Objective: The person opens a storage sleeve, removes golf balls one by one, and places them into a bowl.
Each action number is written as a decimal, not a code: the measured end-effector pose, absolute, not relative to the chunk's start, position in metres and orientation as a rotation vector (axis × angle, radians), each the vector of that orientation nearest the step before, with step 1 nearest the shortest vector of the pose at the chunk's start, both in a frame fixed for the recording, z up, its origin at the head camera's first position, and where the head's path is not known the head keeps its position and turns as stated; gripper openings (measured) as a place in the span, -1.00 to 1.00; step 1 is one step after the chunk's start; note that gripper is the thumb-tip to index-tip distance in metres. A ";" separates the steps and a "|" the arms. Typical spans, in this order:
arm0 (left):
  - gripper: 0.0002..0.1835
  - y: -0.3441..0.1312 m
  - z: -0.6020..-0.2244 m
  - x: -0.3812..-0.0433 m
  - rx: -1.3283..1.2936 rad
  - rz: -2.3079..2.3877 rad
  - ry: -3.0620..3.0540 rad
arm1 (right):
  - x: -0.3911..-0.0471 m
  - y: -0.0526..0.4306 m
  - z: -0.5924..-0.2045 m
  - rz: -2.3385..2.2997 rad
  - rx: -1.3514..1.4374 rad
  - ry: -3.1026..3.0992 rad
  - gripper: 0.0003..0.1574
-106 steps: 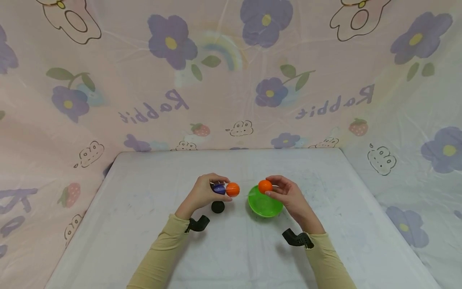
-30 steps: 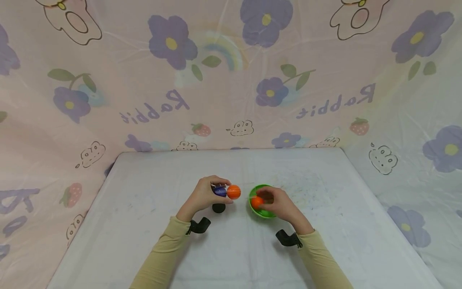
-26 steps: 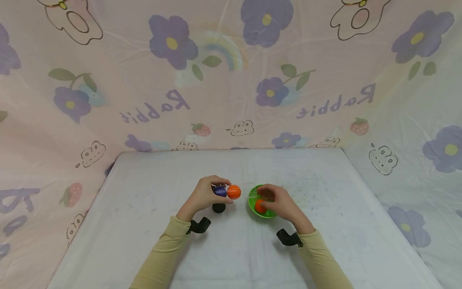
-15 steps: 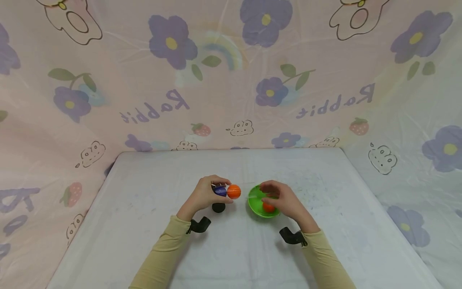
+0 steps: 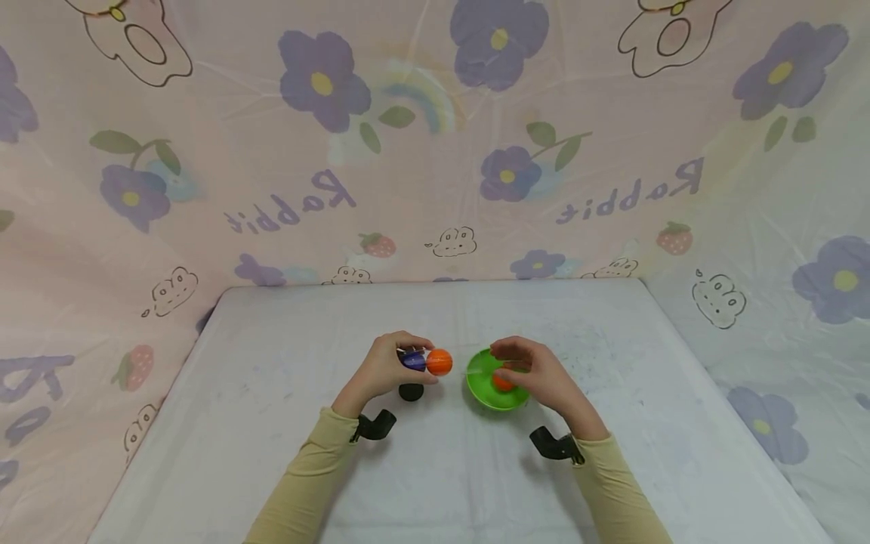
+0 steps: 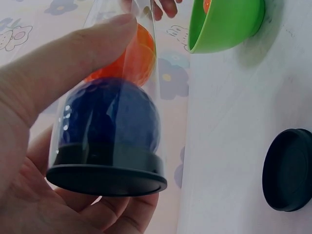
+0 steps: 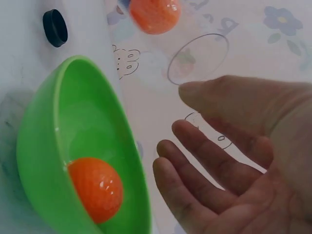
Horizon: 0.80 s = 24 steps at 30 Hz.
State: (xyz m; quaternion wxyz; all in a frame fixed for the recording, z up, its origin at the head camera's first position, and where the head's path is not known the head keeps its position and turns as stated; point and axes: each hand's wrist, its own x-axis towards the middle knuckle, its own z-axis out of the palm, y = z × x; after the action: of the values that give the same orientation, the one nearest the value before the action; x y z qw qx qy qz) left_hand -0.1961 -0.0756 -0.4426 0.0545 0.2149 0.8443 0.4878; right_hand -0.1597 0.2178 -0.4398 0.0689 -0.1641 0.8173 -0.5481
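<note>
My left hand grips a clear tube lying sideways, its open end toward the right. Inside are a dark blue dimpled ball at the base and an orange ball beyond it. A black cap covers the tube's base. Over a green bowl my right hand hovers with relaxed, slightly bent fingers and nothing in them. Another orange ball lies in that bowl, apart from the fingers in the right wrist view.
A loose round black lid lies on the white table below the left hand. Patterned cloth hangs behind the table and at both sides. Black camera mounts stick out from both wrists.
My right hand, which pinched an orange ball above the bowl, has lowered it inside, let go and drawn back a little up and right. The left hand keeps its hold on the tube.
</note>
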 end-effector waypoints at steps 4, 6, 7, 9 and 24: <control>-0.47 -0.076 -0.442 -0.196 0.644 1.475 2.569 | -0.157 0.218 -0.435 -1.672 -0.514 2.444 -0.46; -0.47 -0.077 -0.442 -0.195 0.645 1.475 2.569 | -0.156 0.218 -0.431 -1.675 -0.520 2.442 -0.46; -0.48 -0.076 -0.441 -0.195 0.646 1.474 2.570 | -0.155 0.218 -0.430 -1.676 -0.525 2.441 -0.46; -0.48 -0.076 -0.441 -0.195 0.648 1.473 2.570 | -0.154 0.217 -0.427 -1.678 -0.530 2.442 -0.47; -0.50 -0.077 -0.441 -0.195 0.635 1.496 2.556 | -0.145 0.211 -0.413 -1.709 -0.512 2.402 -0.36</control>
State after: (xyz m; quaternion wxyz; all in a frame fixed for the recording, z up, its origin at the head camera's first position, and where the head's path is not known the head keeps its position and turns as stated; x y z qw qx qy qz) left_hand -0.1950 -0.0767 -0.4415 0.0561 0.2093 0.8426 0.4931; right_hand -0.1451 0.2111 -0.4129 0.0748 -0.1705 0.8005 -0.5697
